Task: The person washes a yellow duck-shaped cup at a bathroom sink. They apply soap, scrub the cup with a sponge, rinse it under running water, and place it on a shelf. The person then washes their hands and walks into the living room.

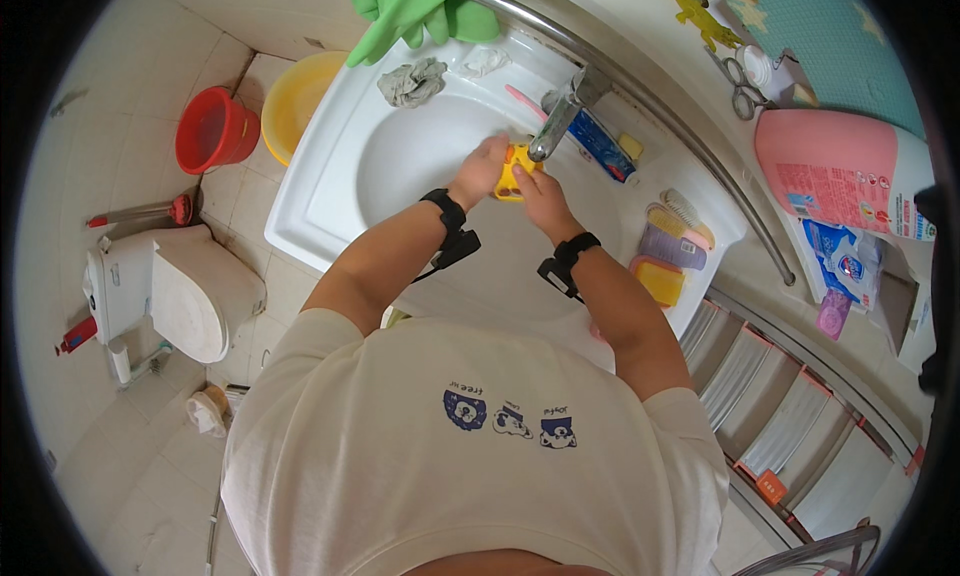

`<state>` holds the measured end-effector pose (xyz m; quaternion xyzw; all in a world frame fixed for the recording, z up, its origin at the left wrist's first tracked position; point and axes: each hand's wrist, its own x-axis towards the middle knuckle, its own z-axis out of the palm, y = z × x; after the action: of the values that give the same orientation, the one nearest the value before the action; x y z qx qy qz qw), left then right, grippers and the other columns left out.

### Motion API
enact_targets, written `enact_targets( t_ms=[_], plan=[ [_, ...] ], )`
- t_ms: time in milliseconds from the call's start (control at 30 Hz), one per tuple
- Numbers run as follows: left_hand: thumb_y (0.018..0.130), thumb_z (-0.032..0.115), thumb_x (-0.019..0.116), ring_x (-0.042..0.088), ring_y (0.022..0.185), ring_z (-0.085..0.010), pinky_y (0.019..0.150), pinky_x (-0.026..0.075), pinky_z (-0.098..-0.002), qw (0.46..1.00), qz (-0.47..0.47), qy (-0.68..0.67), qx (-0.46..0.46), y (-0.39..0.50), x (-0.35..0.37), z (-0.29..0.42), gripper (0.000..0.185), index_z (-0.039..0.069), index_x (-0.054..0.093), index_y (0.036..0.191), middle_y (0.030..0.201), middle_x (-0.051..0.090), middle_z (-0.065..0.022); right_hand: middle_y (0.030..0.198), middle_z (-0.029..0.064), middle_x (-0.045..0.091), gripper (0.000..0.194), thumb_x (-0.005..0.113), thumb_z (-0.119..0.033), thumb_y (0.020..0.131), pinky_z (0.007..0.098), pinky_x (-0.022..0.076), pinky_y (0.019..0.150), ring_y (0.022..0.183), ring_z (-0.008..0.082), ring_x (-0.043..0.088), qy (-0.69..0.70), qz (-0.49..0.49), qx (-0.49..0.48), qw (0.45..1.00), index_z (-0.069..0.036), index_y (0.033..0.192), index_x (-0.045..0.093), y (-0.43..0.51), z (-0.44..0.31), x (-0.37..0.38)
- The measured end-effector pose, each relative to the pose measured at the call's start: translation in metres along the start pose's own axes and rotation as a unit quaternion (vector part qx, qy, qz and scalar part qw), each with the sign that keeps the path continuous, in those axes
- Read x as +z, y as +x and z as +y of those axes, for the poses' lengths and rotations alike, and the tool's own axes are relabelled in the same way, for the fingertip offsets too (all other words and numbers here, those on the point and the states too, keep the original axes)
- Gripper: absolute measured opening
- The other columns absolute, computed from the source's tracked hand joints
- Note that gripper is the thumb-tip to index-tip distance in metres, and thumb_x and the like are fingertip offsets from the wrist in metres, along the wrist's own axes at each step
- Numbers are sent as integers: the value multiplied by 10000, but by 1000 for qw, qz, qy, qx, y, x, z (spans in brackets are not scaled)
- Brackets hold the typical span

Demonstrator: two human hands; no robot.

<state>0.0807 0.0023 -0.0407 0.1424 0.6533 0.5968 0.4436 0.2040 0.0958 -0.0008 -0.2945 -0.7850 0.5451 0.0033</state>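
Over the basin of the white sink (311,231), a small yellow toy-like object (510,191) with an orange part is held between both hands. My left hand (482,172) grips it from the left. On its right side, my right hand (546,207) holds it with the thumb laid across the top. The chrome faucet (556,129) reaches just above the object, its spout close to my fingers. Whether water runs is hard to tell. The fingers cover much of the object's sides, so its exact kind is unclear.
Grey cloth (412,82) and green rubber gloves (409,9) lie at the sink's far left. Along its right side are a toothpaste tube (604,150), brushes (675,219) and a yellow sponge (660,282). A folded ladder (780,377) stands right; a toilet (191,298) is left.
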Motion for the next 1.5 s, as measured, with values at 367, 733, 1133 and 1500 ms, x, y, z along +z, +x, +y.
enact_targets(
  t_ms=[367, 733, 1133, 1500],
  plan=[
    [950, 379, 447, 618, 992, -300, 874, 467, -352, 970, -151, 152, 119, 11, 40, 31, 417, 36, 620, 1111, 1048, 653, -175, 935, 88, 638, 582, 366, -519, 971, 268, 505, 651, 819, 158, 623, 227, 57, 171, 957, 9, 1080, 585, -22, -2, -19],
    [959, 424, 464, 601, 986, -184, 848, 462, -303, 983, -94, 127, 99, -10, 2, 22, 507, -26, 560, 1171, 1066, 637, -122, 865, 100, 633, 579, 437, -501, 950, 298, 464, 706, 780, 170, 600, 168, -9, 89, 982, 50, 982, 613, 9, -6, -9],
    [901, 355, 609, 602, 982, -196, 802, 527, -368, 980, -72, -101, -155, -27, -35, 25, 582, 88, 337, 1340, 1160, 529, -118, 991, 57, 622, 535, 475, -507, 931, 239, 489, 613, 791, 121, 592, 195, -138, 111, 965, -18, 1119, 582, 23, -24, -20],
    [922, 445, 540, 589, 981, -178, 778, 530, -325, 998, 10, -61, -30, -30, -13, 6, 587, 90, 351, 1349, 1148, 547, -103, 1042, 96, 617, 467, 476, -411, 959, 278, 523, 753, 979, 189, 617, 364, -127, 159, 909, -17, 1204, 538, 9, -22, 2]
  ],
)
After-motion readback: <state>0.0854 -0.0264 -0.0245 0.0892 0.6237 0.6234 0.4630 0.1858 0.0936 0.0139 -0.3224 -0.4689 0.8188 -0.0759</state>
